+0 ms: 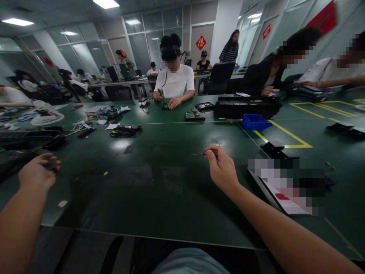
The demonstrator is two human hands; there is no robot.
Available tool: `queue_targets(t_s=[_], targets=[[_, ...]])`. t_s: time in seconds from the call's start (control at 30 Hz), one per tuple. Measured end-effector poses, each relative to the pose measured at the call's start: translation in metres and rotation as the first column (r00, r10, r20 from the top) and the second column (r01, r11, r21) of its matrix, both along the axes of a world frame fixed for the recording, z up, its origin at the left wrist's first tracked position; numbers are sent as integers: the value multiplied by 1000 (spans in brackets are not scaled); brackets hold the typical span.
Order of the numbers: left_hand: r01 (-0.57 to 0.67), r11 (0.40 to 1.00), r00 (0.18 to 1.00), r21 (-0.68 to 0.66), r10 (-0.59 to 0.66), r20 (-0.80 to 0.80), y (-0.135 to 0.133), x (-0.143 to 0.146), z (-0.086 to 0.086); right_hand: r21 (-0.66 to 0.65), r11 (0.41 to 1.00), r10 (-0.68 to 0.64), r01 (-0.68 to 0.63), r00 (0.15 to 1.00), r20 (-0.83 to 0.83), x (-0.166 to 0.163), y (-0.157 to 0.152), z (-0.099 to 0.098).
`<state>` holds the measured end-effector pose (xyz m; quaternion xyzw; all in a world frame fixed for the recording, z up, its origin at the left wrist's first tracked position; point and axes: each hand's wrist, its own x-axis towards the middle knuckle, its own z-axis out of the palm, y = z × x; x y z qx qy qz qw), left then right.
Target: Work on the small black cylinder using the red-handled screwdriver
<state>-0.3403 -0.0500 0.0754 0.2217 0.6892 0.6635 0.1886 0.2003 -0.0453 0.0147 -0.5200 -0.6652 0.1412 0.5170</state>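
My right hand (221,167) is closed around a small screwdriver (203,153) with a red handle; its thin shaft points left above the dark green table (159,179). My left hand (38,171) is out at the left edge, fingers curled on a small dark object (51,165) that I cannot make out. It rests next to a black casing (17,160) at the table's left side.
Across the table a person in a white shirt (175,82) works on a circuit board. A blue bin (253,121), a long black casing (246,106), a coiled black cable (124,131) and black parts (275,149) lie about. Other people sit at right and left.
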Motion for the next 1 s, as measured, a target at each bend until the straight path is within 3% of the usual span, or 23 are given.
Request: queue_targets(t_s=[0.1, 0.2, 0.33, 0.53, 0.63, 0.73, 0.87, 1.0], targets=[[20, 1000, 994, -10, -19, 105, 12, 34, 2, -4, 1000, 2, -2, 1000, 2, 0, 1, -1], [173, 984, 974, 33, -176, 143, 21, 69, 5, -8, 1000, -1, 1, 1000, 2, 0, 1, -1], [375, 915, 888, 150, -401, 225, 30, 118, 9, -13, 1000, -4, 4, 1000, -2, 0, 1, 0], [545, 802, 749, 245, -597, 287, 43, 190, 9, -15, 1000, 4, -4, 1000, -13, 0, 0, 1], [643, 727, 677, 242, -687, 263, 48, 222, 6, -12, 1000, 6, -6, 1000, -12, 0, 0, 3], [741, 614, 563, 271, -789, 248, 50, 254, 3, -11, 1000, 5, -5, 1000, -12, 1, -1, 4], [805, 504, 435, 311, -860, 267, 47, 294, 0, -11, 1000, 2, -2, 1000, -8, 2, -1, 3], [868, 415, 368, 272, -906, 208, 43, 327, -13, 8, 1000, -6, 6, 1000, -9, 1, 0, 1]])
